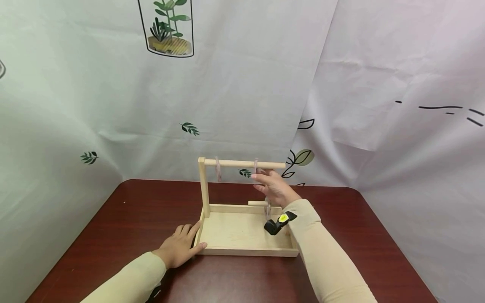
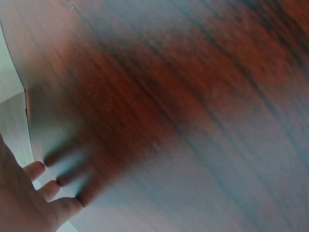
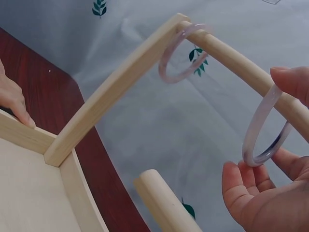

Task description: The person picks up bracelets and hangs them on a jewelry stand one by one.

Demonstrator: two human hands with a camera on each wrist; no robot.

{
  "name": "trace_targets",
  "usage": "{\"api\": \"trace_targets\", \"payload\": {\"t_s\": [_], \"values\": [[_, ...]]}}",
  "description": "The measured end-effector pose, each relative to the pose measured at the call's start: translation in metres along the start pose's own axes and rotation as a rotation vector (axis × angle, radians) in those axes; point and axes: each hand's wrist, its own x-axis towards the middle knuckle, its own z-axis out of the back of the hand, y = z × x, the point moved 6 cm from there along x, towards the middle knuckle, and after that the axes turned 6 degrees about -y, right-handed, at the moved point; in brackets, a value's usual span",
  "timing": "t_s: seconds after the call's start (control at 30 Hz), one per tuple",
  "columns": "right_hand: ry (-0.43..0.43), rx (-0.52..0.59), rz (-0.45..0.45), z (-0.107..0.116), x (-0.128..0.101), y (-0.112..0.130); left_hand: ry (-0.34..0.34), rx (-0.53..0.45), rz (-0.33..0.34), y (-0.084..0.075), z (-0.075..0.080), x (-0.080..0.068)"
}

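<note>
Two pale bangles hanging on the wooden rod: right hand pinching the nearer bangle, left hand lying flat, steadying the wooden tray.

Head view looks forward and down over the whole wooden stand from behind; left wrist view lies close over the table; right wrist view, close, shares the stand's top rod.

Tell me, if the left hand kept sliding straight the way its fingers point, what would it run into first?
Probably nothing soon: the left hand lies along the left wall of the wooden tray, fingers pointing across bare table toward the backdrop. Depth is hard to judge.
</note>
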Motion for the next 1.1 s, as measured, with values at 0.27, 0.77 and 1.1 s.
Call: {"api": "trace_targets", "payload": {"t_s": [0.27,0.77,1.1], "values": [[0.005,0.005,-0.001,-0.009,0.002,-0.004,-0.011,-0.006,-0.001,-0.001,0.003,0.0],[0.035,-0.004,-0.016,-0.017,0.006,-0.006,-0.016,-0.005,0.0,0.0,-0.001,0.0],[0.053,0.003,-0.023,-0.019,0.005,-0.006,-0.022,0.002,0.002,0.0,-0.001,0.0]]}}
